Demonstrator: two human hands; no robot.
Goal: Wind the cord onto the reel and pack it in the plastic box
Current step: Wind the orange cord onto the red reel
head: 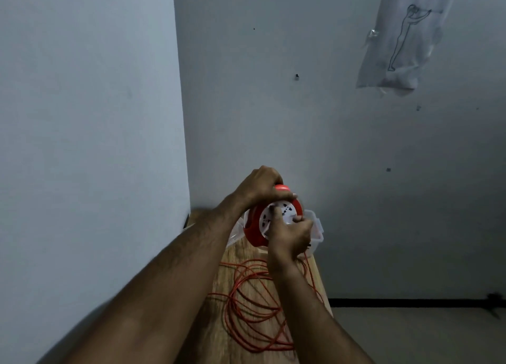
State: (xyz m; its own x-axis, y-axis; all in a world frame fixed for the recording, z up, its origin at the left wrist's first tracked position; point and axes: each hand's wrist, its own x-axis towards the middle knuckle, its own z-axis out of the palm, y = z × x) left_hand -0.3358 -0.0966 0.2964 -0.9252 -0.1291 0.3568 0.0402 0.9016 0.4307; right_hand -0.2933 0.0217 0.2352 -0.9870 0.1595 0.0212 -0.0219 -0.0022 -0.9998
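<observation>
An orange cord reel (253, 231) with a white socket face is held upright above the far end of a narrow wooden table (219, 295). My left hand (260, 185) grips the orange handle on top of the reel. My right hand (291, 233) is closed on a knob on the white face. Loose loops of orange cord (254, 306) lie on the table under my right forearm, and a strand rises toward the reel. A clear plastic box (317, 226) sits just behind the reel, mostly hidden by it.
Grey walls meet in a corner at the table's far left end. The table's right edge drops to a pale floor with a black skirting line (410, 303). A sheet with a line drawing (405, 40) is taped high on the right wall.
</observation>
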